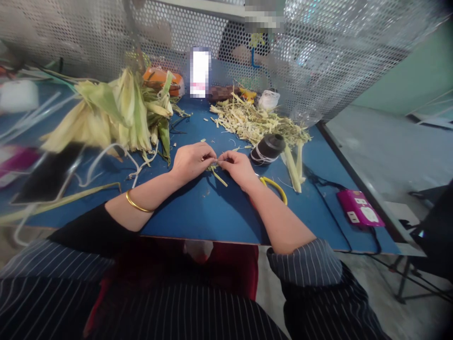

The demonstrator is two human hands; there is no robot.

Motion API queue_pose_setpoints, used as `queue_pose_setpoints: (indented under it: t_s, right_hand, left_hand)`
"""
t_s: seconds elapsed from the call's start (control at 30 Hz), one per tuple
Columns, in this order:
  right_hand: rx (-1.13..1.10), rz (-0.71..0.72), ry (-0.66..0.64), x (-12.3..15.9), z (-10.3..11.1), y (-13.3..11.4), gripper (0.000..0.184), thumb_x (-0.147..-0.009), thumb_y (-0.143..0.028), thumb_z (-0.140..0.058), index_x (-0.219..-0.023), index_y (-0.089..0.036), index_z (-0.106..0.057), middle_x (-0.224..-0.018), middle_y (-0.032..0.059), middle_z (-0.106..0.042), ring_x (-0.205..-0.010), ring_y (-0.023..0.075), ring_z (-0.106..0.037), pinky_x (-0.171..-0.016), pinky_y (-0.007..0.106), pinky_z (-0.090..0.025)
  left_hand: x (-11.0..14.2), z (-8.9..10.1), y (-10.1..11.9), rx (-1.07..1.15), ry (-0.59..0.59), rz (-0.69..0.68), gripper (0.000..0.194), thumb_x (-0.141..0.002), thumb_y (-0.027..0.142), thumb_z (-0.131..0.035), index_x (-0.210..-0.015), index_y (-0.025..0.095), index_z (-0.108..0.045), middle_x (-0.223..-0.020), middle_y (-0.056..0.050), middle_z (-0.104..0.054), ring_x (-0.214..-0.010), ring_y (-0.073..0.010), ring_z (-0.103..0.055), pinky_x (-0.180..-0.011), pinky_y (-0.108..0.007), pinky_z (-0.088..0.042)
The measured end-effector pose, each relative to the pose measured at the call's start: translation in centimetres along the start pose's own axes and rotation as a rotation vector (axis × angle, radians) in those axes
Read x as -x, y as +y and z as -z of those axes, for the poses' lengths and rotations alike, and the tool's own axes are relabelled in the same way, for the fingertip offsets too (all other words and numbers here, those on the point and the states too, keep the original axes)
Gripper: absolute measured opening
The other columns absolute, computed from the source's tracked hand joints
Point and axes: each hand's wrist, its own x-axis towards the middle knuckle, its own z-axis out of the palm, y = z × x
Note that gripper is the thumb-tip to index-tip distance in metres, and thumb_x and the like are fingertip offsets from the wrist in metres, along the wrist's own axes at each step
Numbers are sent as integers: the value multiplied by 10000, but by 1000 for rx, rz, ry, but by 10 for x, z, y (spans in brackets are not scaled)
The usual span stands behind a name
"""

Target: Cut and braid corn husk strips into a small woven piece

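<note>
My left hand (191, 161) and my right hand (238, 168) meet over the middle of the blue table, fingertips pinched and almost touching. A small pale-green husk strip (220, 178) pokes out below the left fingertips, pointing down and right. What the right fingertips pinch is too small to make out. Just beyond my right wrist stands a black cone of thread (269, 148) with white thread wound round its base. Scissors with a yellow handle (276, 188) lie beside that wrist, partly covered by it.
Corn husks (130, 111) are heaped at the left; husk scraps (253, 120) pile up at the back right. A lit phone (200, 75) stands before the perforated metal screen (177, 30). A magenta power strip (361, 208) sits near the right edge, cables trailing.
</note>
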Motion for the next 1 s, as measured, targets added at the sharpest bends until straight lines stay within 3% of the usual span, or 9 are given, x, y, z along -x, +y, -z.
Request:
queue_pose_setpoints:
  t_s: [0.17, 0.3, 0.43, 0.53, 0.63, 0.8, 1.0]
  right_hand:
    - [-32, -37, 41, -1, 2, 0, 67, -713, -238, -566, -716, -188, -611, -599, -31, -583, -585, 112, -519, -621, 261, -416]
    - [-73, -40, 41, 1, 2, -4, 69, -733, -230, -546, -741, -185, -597, -567, -28, -580, -539, 102, -515, -574, 246, -410]
    - [-188, -82, 36, 3, 2, -12, 131, -753, -229, -541, -877, -189, -550, -716, -7, -649, -505, 80, -549, -535, 231, -419]
    - [-225, -92, -38, 5, 1, -15, 200, -780, -314, -556, -929, -183, -578, -766, 1, -649, -534, 77, -558, -552, 230, -437]
    - [-137, -30, -75, 5, 3, -14, 221, -753, -367, -620, -854, -171, -637, -698, -13, -621, -534, 84, -542, -562, 235, -433]
    - [159, 124, 23, 5, 8, -13, 137, -765, -313, -623, -733, -185, -662, -540, -38, -549, -498, 99, -501, -565, 245, -393]
    - [408, 177, -60, 6, 17, -17, 89, -740, -197, -612, -660, -198, -653, -636, -10, -613, -595, 124, -524, -624, 261, -381]
  left_hand:
    - [0, 0, -2, -1, -8, 5, 123, -793, 235, -585, -754, 196, -695, -830, -30, -698, -742, -145, -598, -678, -258, -420]
    - [0, -1, -3, -8, -8, 9, 133, -791, 233, -581, -738, 192, -695, -813, -30, -694, -735, -145, -593, -663, -257, -409]
    - [0, -2, -4, -4, 7, 7, 146, -800, 261, -580, -744, 194, -696, -813, -28, -693, -733, -143, -590, -663, -256, -408]
    - [0, -2, -4, -3, 6, 11, 146, -799, 258, -577, -753, 198, -701, -816, -28, -695, -742, -143, -593, -674, -252, -413]
    - [0, -2, -4, -6, 8, 18, 140, -793, 245, -577, -752, 201, -703, -805, -24, -694, -733, -141, -594, -670, -250, -416]
    - [-1, -1, -6, 16, -9, 15, 132, -788, 246, -587, -760, 210, -710, -818, -20, -702, -750, -148, -608, -685, -254, -426]
    - [-4, 2, -14, -69, 5, 98, 145, -813, 254, -553, -753, 208, -677, -860, -30, -709, -802, -179, -617, -723, -285, -428]
